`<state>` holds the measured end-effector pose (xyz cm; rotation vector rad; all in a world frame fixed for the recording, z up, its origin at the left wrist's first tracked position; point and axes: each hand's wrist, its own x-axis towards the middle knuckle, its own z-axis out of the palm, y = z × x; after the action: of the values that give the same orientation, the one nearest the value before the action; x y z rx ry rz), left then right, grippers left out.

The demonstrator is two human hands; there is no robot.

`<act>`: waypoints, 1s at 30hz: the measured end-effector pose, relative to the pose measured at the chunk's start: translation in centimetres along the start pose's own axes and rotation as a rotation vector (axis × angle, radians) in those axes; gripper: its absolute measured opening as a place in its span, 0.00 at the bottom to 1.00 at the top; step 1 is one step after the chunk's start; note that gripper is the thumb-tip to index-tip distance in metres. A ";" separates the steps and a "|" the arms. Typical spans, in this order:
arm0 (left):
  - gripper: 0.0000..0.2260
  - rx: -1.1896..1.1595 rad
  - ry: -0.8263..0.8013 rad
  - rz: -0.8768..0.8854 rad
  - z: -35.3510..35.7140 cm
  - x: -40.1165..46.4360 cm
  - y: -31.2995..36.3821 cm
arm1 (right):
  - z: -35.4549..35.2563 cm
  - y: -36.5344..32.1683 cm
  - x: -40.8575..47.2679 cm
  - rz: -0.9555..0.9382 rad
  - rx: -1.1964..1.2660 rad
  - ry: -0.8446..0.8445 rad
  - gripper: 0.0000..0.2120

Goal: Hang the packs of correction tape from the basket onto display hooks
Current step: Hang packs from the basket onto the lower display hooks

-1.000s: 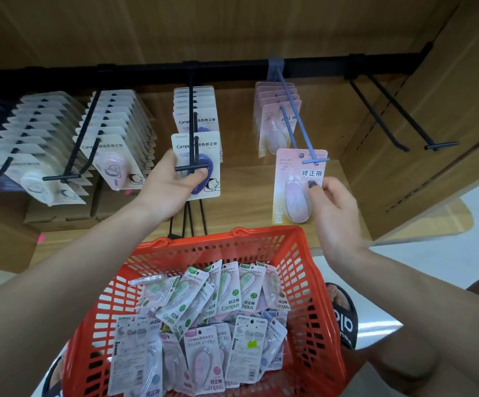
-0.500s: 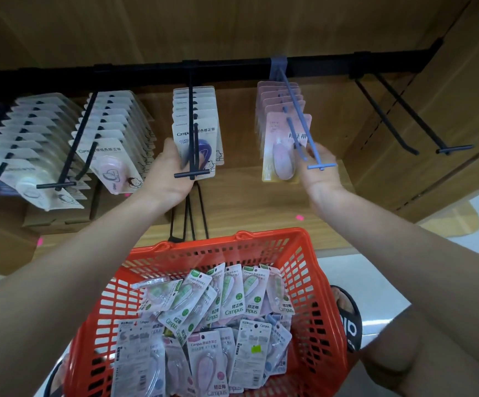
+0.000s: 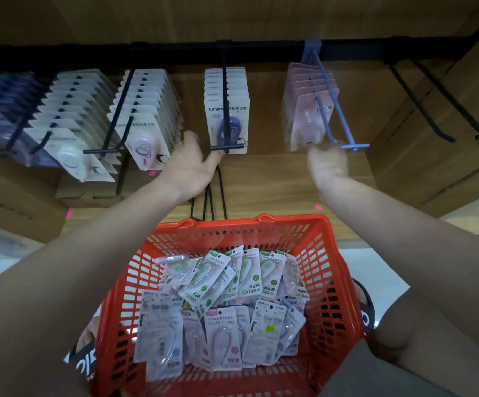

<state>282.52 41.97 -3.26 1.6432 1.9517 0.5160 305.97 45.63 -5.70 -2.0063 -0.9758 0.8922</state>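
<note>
A red plastic basket in front of me holds several packs of correction tape in a loose heap. A purple pack hangs at the front of a black hook. My left hand is spread just below and left of it, thumb near its lower edge, holding nothing. A pink pack hangs at the front of the row on the blue hook. My right hand, blurred by motion, is just under that pack with fingers pointing up and nothing in it.
All hooks hang from a black rail under a wooden shelf. Two hooks at left carry full rows of white packs. Two black hooks at right are bare. A wooden side panel closes the right.
The pink pack went from the blue hook's tip back onto the row, and my right hand let it go. My left hand released the purple pack and dropped below it.
</note>
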 end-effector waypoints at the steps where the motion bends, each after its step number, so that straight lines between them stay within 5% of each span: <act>1: 0.24 0.024 -0.003 0.000 0.1 -0.9 -0.6 | -0.1 0.3 -1.0 -0.012 -0.024 0.001 0.07; 4: 0.20 0.173 -0.058 0.023 1.1 -3.8 -3.2 | 0.6 2.6 -4.8 -0.083 -0.104 -0.045 0.05; 9: 0.14 0.268 -0.244 -0.035 2.9 -8.5 -8.3 | 2.7 6.6 -10.3 -0.230 -0.325 -0.404 0.04; 14: 0.11 0.065 -0.071 -0.036 4.8 -11.3 -10.2 | 4.7 11.5 -12.5 -0.221 -0.542 -0.626 0.07; 20: 0.18 0.288 -0.316 -0.124 5.9 -12.4 -14.1 | 6.8 14.4 -13.0 -0.082 -0.601 -0.719 0.23; 25: 0.28 0.368 -0.449 -0.257 5.8 -13.3 -17.6 | 7.8 15.8 -13.2 -0.058 -0.744 -0.794 0.12; 30: 0.31 0.386 -0.545 -0.207 7.9 -14.3 -18.2 | 8.2 15.3 -13.2 -0.076 -0.771 -0.720 0.16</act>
<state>274.96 24.15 -18.20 1.5557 1.8306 -0.3801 298.27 30.11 -18.93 -2.2455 -2.0268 1.3833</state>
